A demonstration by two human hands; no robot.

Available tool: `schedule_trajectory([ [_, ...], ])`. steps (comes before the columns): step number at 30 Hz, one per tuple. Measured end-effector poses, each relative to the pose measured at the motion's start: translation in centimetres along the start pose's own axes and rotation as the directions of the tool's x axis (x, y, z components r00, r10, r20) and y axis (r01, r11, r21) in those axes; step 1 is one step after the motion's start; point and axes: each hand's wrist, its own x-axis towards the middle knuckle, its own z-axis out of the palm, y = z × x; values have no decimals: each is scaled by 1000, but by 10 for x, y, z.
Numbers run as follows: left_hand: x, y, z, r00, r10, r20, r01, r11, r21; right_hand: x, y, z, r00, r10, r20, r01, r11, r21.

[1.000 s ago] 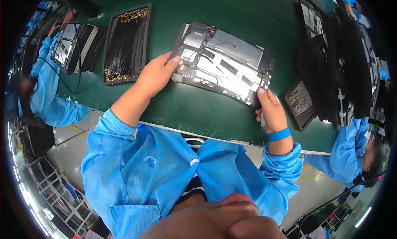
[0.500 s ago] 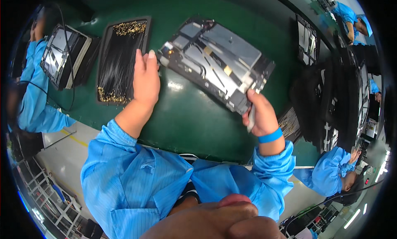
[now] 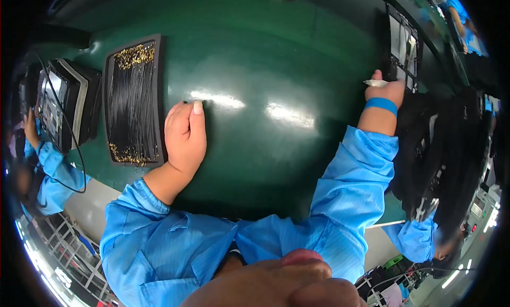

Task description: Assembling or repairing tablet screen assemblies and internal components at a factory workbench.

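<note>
One smooth, glossy green worktop (image 3: 249,158) shows two bright reflections. On its left lies one matte, dark, rectangular tray (image 3: 159,73) with rounded corners, filled with thin, straight black cables (image 3: 133,92), too many to count; their small brass-coloured metal ends bunch in two bands, top and bottom. Just beside it is the left hand (image 3: 185,137), fingers curled, thumb raised; a small dark bit shows at its fingertips, and I cannot tell whether that grip is together or apart.

The right hand (image 3: 387,92), wearing one flat blue wristband (image 3: 381,104), has its grip closed around one pale, pointed tool (image 3: 376,83). It is at the lower end of one flat rectangular panel (image 3: 402,47), black-framed with shiny silver plates, at the worktop's far right; whether the fingers hold the panel is hidden.
</note>
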Motion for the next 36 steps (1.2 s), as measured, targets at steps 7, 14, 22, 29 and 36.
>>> schedule_trajectory([
  [7, 1, 6, 7, 990, 107, -89, -99, 991, 88, 53, 1, 5, 991, 124, 52, -133, 960, 247],
  [14, 6, 7, 9, 996, 89, -25, -85, 987, 134, 27, -3, 11, 755, 437, 489, -500, 866, -1],
  [22, -7, 0, -4, 997, -71, 36, 75, 992, -104, -148, 32, -28, 424, 634, 647, -693, 687, -218],
  [29, -48, 59, -18, 793, -388, 470, 584, 262, -769, -276, 56, -125, 215, 729, 649, -425, 668, -610],
  [36, -47, 19, -76, 808, -141, 572, 585, 298, -754, -220, -30, -186, -111, 562, 820, 202, 821, -535],
])
